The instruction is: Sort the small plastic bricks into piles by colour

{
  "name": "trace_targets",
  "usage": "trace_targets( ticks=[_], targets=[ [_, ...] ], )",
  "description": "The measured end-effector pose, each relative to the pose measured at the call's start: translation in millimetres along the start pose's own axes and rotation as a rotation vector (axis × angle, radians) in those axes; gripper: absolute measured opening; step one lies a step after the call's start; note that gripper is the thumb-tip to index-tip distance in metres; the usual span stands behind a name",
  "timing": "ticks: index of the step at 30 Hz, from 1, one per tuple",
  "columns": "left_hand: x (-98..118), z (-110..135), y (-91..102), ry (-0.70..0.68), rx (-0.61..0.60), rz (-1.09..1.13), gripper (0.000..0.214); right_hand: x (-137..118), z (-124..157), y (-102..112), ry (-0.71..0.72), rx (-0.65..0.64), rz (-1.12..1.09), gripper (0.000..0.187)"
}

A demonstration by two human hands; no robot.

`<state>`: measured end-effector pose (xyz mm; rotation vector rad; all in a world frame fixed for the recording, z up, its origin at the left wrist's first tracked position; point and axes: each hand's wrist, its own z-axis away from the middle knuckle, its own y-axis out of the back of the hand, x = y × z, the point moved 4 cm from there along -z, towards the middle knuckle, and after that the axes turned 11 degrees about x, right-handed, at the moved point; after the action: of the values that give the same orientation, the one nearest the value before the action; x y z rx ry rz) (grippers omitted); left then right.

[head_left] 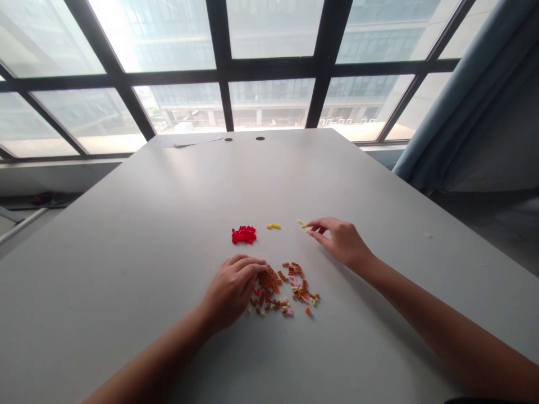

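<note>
Our right hand (339, 242) pinches a pale brick strip (303, 225) — slanting toward the fingers — our left hand (231, 292) curls over brown bricks (269, 286).

**Head view: left hand (231, 292) and right hand (339, 242) at small plastic bricks on the surface (236, 168).**
We note the left hand curled over the near edge of a mixed heap of brown, orange, cream and pink bricks (282, 292), its fingertips on the bricks. The right hand sits well apart, beyond the heap, with a few cream bricks (303, 225) at its fingertips; we cannot tell whether they are gripped. Farther out we record a compact red heap (243, 235) and, just right of it, a short yellow row (273, 226). Past the far edge of the surface we see a dark-framed window (269, 95), with a blue-grey curtain (446, 112) to the right.
</note>
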<state>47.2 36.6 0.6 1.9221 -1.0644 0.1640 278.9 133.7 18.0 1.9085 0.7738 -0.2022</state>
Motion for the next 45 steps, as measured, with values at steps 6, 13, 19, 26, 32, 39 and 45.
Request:
trace_targets(
  ticks=[6,13,19,26,32,39,45],
  targets=[
    [0.3,-0.2,0.3,0.007,-0.004,-0.001,0.028,-60.1,43.1,0.8,0.102,-0.444,-0.192,0.007],
    [0.7,-0.1,0.4,0.005,-0.011,-0.005,0.027,-67.6,49.9,-3.9,0.140,-0.495,-0.036,0.010],
    [-0.3,0.3,-0.4,-0.001,-0.018,-0.008,0.027,-66.5,52.8,-3.0,0.176,-0.487,-0.022,0.011],
    [0.0,0.1,-0.5,-0.003,-0.022,0.003,0.026,-62.7,45.7,-1.5,0.205,-0.403,-0.083,0.009],
    [-1.5,1.0,-0.3,-0.011,-0.015,-0.002,0.027,-6.2,1.9,-3.3,0.094,-0.003,0.044,0.007],
    [-0.8,1.0,-0.9,-0.009,-0.015,-0.005,0.027,0.4,3.7,-4.2,0.012,-0.019,-0.082,0.008],
    [-0.1,0.4,0.3,-0.005,-0.024,-0.002,0.028,-46.9,44.9,4.4,0.117,-0.474,-0.234,0.004]
  ],
)
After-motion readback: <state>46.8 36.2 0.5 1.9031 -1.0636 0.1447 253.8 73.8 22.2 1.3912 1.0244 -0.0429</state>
